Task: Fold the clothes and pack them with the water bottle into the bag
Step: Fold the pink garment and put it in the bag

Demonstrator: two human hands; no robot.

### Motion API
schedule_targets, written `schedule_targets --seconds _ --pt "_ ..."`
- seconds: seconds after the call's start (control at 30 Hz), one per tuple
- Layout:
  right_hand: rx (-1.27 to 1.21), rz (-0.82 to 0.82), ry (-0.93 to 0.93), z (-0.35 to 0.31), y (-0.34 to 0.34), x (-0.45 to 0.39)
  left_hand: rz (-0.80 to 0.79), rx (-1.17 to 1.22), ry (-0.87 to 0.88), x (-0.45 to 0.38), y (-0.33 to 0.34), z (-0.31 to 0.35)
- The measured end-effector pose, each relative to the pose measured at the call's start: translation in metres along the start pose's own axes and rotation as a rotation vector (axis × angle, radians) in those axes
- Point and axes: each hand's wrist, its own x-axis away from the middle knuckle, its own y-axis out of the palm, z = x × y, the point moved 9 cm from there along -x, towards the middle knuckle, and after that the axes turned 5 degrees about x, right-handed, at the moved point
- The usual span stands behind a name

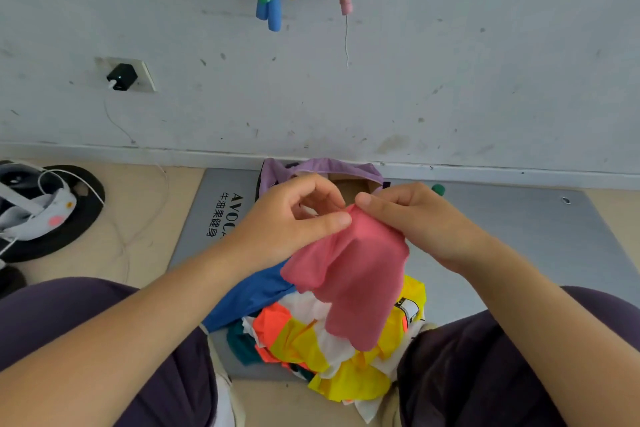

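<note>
A scuffed white wall (415,97) is faced, with a grey mat (519,236) laid on the floor. A pink garment (349,274) is pinched at its top edge by the left hand (287,222) and right hand (415,218), seemingly to find an edge for folding. The purple bag (322,168) lies just behind, the clothes pile (329,350) below. "AVOC" and Chinese characters (221,215) are printed on the mat.

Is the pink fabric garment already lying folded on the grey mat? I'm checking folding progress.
No: the pink fabric garment hangs unfolded in the air, pinched at its top by the left hand and right hand above the colourful clothes pile.
</note>
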Motion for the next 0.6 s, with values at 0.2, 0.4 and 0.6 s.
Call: schedule_targets --seconds 0.2,0.4,0.6 --pt "-0.116 -0.039 -0.069 -0.003 0.007 0.002 -0.008 -0.099 0.084 0.004 0.006 0.006" --pt "-0.123 -0.002 -0.056 -0.003 0.001 0.003 -0.055 -0.048 -0.025 0.005 0.000 -0.006" --pt "-0.024 0.246 -0.060 0.001 -0.032 0.004 -0.050 -0.090 -0.079 0.005 -0.015 -0.008"
